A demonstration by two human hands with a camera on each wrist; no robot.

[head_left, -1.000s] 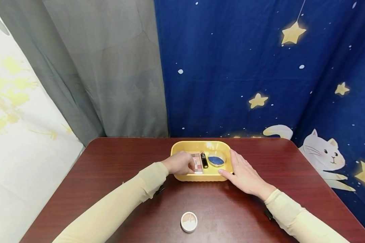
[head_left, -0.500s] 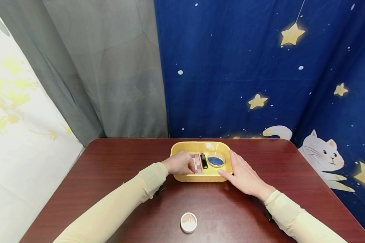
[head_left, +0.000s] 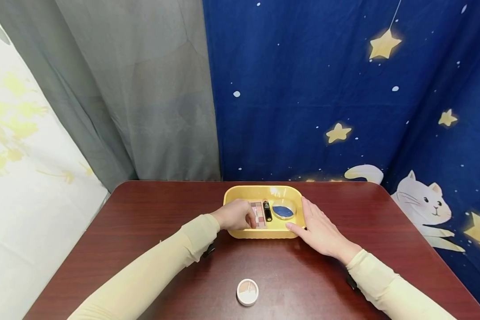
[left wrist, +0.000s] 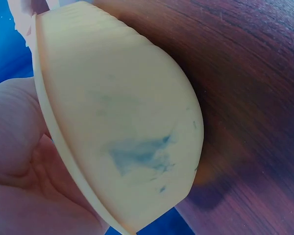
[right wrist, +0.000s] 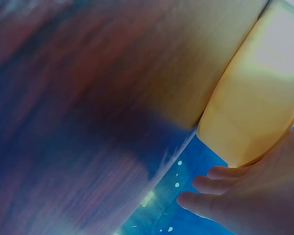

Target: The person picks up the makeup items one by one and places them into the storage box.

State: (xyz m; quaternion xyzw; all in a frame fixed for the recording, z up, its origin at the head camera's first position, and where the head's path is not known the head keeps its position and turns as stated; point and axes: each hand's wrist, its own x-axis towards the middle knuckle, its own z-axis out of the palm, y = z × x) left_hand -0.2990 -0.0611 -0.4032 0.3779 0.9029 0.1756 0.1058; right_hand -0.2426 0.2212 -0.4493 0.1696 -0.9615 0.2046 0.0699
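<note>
A yellow plastic basin (head_left: 240, 234) stands at the far middle of the table. My left hand (head_left: 235, 214) reaches over its left rim, fingers bent down at an eyeshadow palette (head_left: 259, 215), pinching its left side; the fingertips are partly hidden. Right of the palette lie a black tube (head_left: 267, 211) and a round clear-rimmed case with a blue face (head_left: 283, 211). My right hand (head_left: 324, 230) rests on the basin's right rim with straight fingers along the outside and the thumb over the near corner. The left wrist view shows the basin's outer wall (left wrist: 117, 98).
A small round white pot (head_left: 247, 292) with beige and pink sections sits on the red-brown table (head_left: 176, 284) near the front. Behind the table hang a grey curtain (head_left: 164, 111) and a blue star-patterned curtain (head_left: 280, 111).
The palette has settled slightly flatter in the basin, and the pale glint at its near edge is gone. Both hands stay in nearly the same place.
</note>
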